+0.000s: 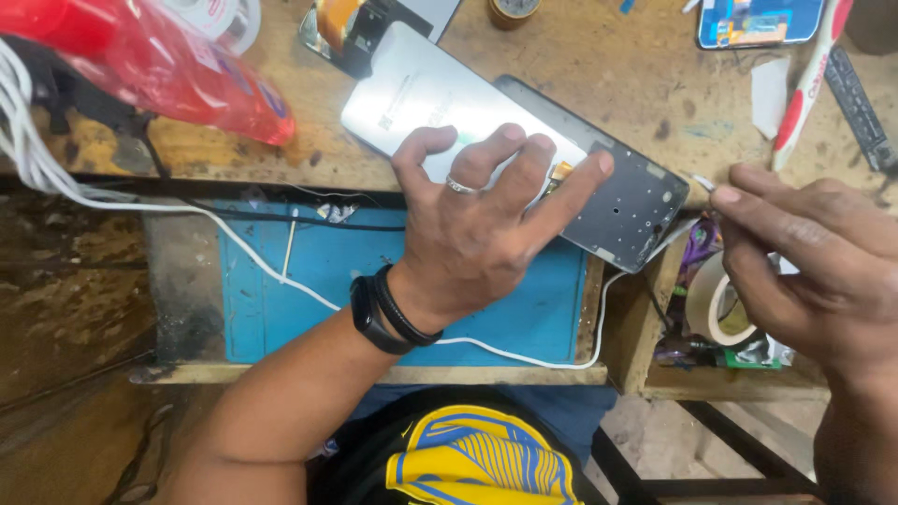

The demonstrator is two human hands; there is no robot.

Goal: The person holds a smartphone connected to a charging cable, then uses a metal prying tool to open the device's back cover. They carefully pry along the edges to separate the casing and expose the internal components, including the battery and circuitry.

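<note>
My left hand [486, 220] presses down on an opened phone at the bench's front edge. Its fingers spread over the silver back cover [416, 93], and the index fingertip rests on the dark phone frame [627, 201] near a small orange flex piece [563, 171]. A ring sits on one finger and a black band is on the wrist. My right hand [814, 271] hovers to the right of the frame with fingers pinched together on a thin metal tool tip [703, 182], most of which is hidden.
A red plastic bottle [159, 65] lies at the back left. White cable [281, 276] runs across a blue mat [309, 299] on a lower shelf. A tape roll [713, 304] sits under my right hand. Another phone [758, 21], a red-white toothbrush [806, 89] and a black tool [861, 103] lie at back right.
</note>
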